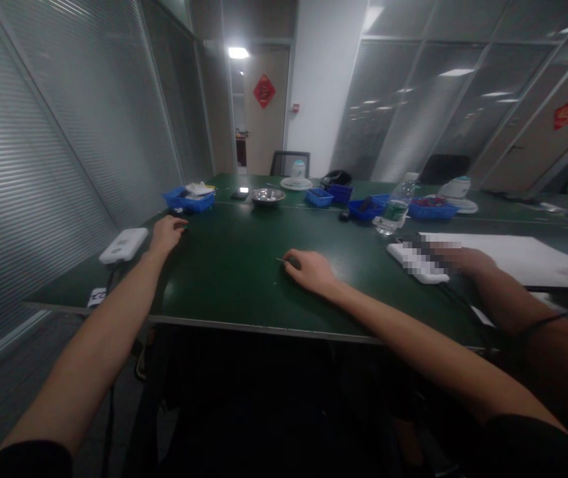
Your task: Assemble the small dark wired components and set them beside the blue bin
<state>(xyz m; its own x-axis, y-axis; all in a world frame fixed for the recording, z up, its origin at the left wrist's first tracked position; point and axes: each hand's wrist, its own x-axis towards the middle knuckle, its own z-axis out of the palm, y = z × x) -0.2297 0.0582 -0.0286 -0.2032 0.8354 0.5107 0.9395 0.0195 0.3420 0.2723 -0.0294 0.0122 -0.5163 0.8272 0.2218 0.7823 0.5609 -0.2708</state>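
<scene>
My right hand point(309, 271) rests low over the green table, its fingers closed on a thin, light, needle-like rod point(280, 259). The rod's tip points left out of my fingers; the rest of it is hidden by the hand. To the left, my left hand point(166, 234) is held by the table's left side with its fingers loosely stretched and apart. Nothing clear shows in it, though a small dark spot lies by its fingertips. Beside that hand is a white box-shaped device point(124, 245). A blue basket point(191, 201) with packets stands just beyond it.
A metal bowl point(267, 196), phone point(240, 193), white plate point(296, 184) and small blue basket point(319, 197) stand farther back. On the right are a water bottle point(397, 207), another white device point(416, 262), and another person's arm point(523, 299) by a white sheet point(513, 255).
</scene>
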